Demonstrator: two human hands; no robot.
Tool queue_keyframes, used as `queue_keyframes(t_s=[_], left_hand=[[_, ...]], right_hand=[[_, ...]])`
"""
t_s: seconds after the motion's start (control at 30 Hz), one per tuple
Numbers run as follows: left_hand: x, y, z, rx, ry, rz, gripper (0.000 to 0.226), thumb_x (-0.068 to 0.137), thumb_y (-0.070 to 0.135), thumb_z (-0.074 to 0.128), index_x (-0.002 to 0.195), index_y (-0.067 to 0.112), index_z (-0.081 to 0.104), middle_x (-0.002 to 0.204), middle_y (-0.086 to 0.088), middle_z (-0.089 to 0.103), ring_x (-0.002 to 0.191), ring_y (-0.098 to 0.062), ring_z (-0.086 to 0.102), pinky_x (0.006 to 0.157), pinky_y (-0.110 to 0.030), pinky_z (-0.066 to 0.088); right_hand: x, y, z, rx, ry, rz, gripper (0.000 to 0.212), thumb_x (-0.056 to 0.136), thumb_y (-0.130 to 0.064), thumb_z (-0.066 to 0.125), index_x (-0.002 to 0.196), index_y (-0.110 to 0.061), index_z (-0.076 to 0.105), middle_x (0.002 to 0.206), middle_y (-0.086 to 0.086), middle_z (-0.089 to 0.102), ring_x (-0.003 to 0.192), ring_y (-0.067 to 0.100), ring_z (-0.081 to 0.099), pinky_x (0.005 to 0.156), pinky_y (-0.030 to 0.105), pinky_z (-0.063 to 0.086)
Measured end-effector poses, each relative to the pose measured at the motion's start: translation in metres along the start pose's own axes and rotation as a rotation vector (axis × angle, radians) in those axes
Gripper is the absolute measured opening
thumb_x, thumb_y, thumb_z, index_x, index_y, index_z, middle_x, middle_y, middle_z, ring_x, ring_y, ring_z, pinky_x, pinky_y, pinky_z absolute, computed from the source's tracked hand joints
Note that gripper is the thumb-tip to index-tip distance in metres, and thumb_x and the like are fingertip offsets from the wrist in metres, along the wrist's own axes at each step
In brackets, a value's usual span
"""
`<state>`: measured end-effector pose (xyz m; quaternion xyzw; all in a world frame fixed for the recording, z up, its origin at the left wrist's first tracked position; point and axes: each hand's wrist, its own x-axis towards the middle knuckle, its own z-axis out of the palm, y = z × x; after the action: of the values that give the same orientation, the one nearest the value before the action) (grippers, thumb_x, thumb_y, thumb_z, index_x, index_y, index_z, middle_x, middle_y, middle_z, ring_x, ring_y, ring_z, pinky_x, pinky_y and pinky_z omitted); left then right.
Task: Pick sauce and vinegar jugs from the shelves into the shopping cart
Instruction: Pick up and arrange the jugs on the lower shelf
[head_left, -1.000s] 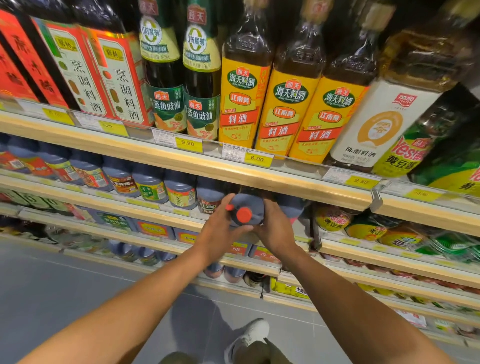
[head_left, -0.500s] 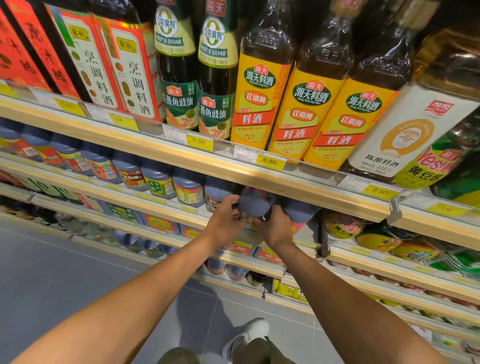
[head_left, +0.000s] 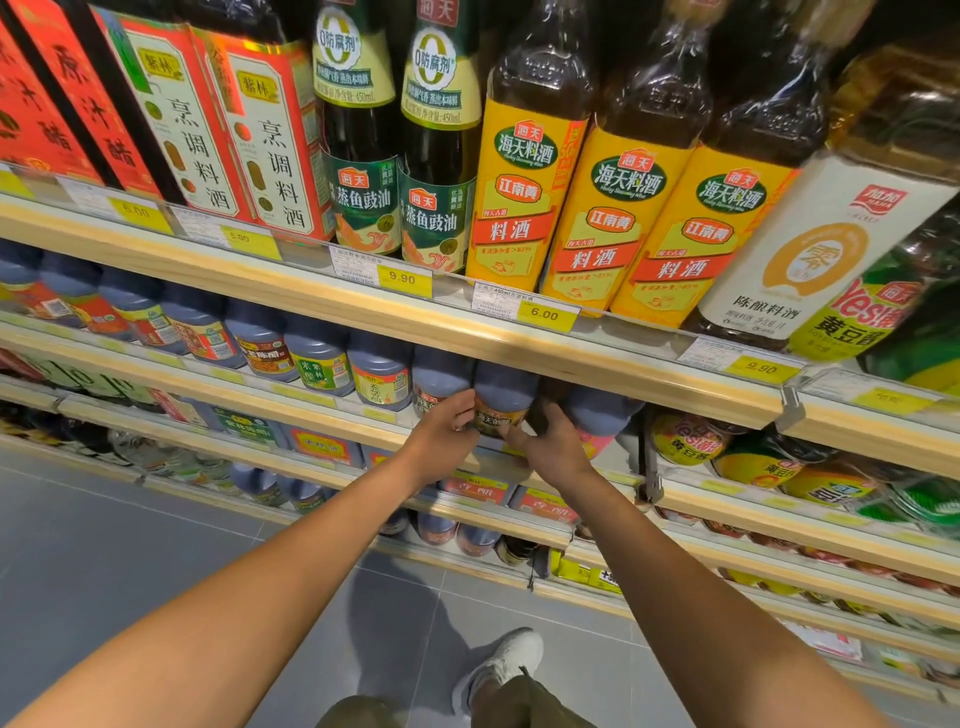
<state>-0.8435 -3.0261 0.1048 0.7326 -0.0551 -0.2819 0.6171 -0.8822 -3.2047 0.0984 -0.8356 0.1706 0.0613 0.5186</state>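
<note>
Dark jug (head_left: 503, 391) of dark liquid on 2nd shelf (head_left: 260, 387), gripped btw. L hand (head_left: 445, 441) & R hand (head_left: 557, 448); adj. jugs (head_left: 597, 411) flank it, upper shelf edge (head_left: 467, 335) overhangs.

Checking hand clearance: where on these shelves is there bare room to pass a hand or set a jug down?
Only a narrow bare strip of shelf between the pink-labelled jug and the upright divider. Elsewhere crowded: the jug row stands shoulder to shoulder close under the upper shelf edge, where the left hand and right hand hold a dark jug.

Dark sauce jug (head_left: 503, 397), yellow-brown label, upright on second shelf row
</note>
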Motion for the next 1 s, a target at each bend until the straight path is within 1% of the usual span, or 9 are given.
queue_keyframes(t_s=[0.17, 0.27, 0.33, 0.4, 0.5, 0.57, 0.63, 0.83, 1.0], left_hand=[[-0.013, 0.008, -0.003, -0.005, -0.001, 0.004, 0.054, 0.097, -0.013, 0.043, 0.115, 0.037, 0.05, 0.119, 0.025, 0.049, 0.117, 0.007, 0.047, 0.081, -0.012, 0.047], [-0.011, 0.002, -0.009, 0.043, 0.016, 0.009, 0.06, 0.097, -0.009, 0.045, 0.149, 0.021, 0.039, 0.141, 0.009, 0.044, 0.138, -0.006, 0.036, 0.095, -0.024, 0.04], [-0.012, 0.001, -0.009, 0.063, 0.013, -0.012, 0.065, 0.097, -0.007, 0.046, 0.156, 0.015, 0.031, 0.154, 0.003, 0.039, 0.147, -0.013, 0.033, 0.092, -0.021, 0.044], [-0.013, 0.001, -0.007, 0.07, -0.001, -0.014, 0.067, 0.097, -0.007, 0.046, 0.158, 0.015, 0.027, 0.161, 0.0, 0.033, 0.15, -0.016, 0.031, 0.085, -0.016, 0.048], [-0.012, 0.002, -0.006, 0.038, 0.005, -0.013, 0.066, 0.098, -0.009, 0.044, 0.158, 0.011, 0.026, 0.162, -0.002, 0.033, 0.149, -0.017, 0.032, 0.094, -0.021, 0.042], [-0.008, -0.001, -0.007, 0.039, 0.001, -0.013, 0.066, 0.098, -0.009, 0.044, 0.158, 0.011, 0.027, 0.162, -0.002, 0.033, 0.149, -0.017, 0.034, 0.096, -0.022, 0.041], [-0.005, -0.004, -0.008, 0.048, -0.008, -0.005, 0.066, 0.097, -0.008, 0.045, 0.158, 0.013, 0.029, 0.162, -0.001, 0.035, 0.148, -0.017, 0.035, 0.09, -0.016, 0.045], [0.001, -0.011, -0.007, 0.023, -0.017, -0.002, 0.068, 0.096, -0.009, 0.044, 0.158, 0.017, 0.031, 0.163, 0.002, 0.033, 0.148, -0.019, 0.035, 0.077, -0.005, 0.049], [-0.009, -0.003, -0.008, 0.032, -0.039, -0.011, 0.067, 0.098, -0.003, 0.048, 0.158, 0.02, 0.03, 0.163, 0.006, 0.031, 0.148, -0.016, 0.034, 0.101, -0.026, 0.042]], right_hand=[[-0.043, 0.012, -0.036, 0.16, 0.041, 0.262, 0.013, 0.094, -0.023, 0.071, 0.098, -0.01, 0.071, 0.1, 0.009, 0.075, 0.078, 0.018, 0.073, 0.066, 0.033, 0.06], [-0.041, 0.022, -0.062, 0.127, 0.349, 0.225, 0.026, 0.084, -0.031, 0.08, 0.088, -0.012, 0.063, 0.089, 0.014, 0.07, 0.075, 0.021, 0.064, 0.072, 0.044, 0.055], [-0.036, 0.019, -0.071, 0.167, 0.419, 0.157, 0.049, 0.076, -0.04, 0.087, 0.098, -0.01, 0.055, 0.089, 0.006, 0.062, 0.081, 0.018, 0.06, 0.071, 0.038, 0.051], [-0.03, 0.009, -0.075, 0.194, 0.376, 0.105, 0.055, 0.074, -0.043, 0.088, 0.106, -0.007, 0.061, 0.094, 0.002, 0.067, 0.087, 0.016, 0.064, 0.071, 0.029, 0.049], [-0.021, -0.001, -0.076, 0.272, 0.325, 0.096, 0.03, 0.083, -0.026, 0.084, 0.102, -0.018, 0.062, 0.106, 0.001, 0.069, 0.101, 0.017, 0.065, 0.089, 0.034, 0.051], [-0.017, 0.002, -0.076, 0.255, 0.313, 0.059, 0.032, 0.077, -0.037, 0.087, 0.096, -0.03, 0.063, 0.109, -0.002, 0.072, 0.106, 0.018, 0.066, 0.096, 0.039, 0.052], [-0.016, 0.005, -0.074, 0.22, 0.284, 0.066, 0.034, 0.071, -0.051, 0.086, 0.093, -0.034, 0.068, 0.107, -0.005, 0.075, 0.106, 0.018, 0.069, 0.093, 0.04, 0.054], [-0.012, -0.007, -0.055, 0.193, 0.193, 0.051, 0.02, 0.087, -0.04, 0.079, 0.079, -0.024, 0.069, 0.098, 0.009, 0.077, 0.1, 0.027, 0.071, 0.091, 0.048, 0.054], [-0.015, -0.01, -0.054, 0.147, 0.161, 0.058, 0.023, 0.088, -0.047, 0.074, 0.082, -0.026, 0.071, 0.098, -0.001, 0.077, 0.098, 0.015, 0.07, 0.089, 0.042, 0.054]])
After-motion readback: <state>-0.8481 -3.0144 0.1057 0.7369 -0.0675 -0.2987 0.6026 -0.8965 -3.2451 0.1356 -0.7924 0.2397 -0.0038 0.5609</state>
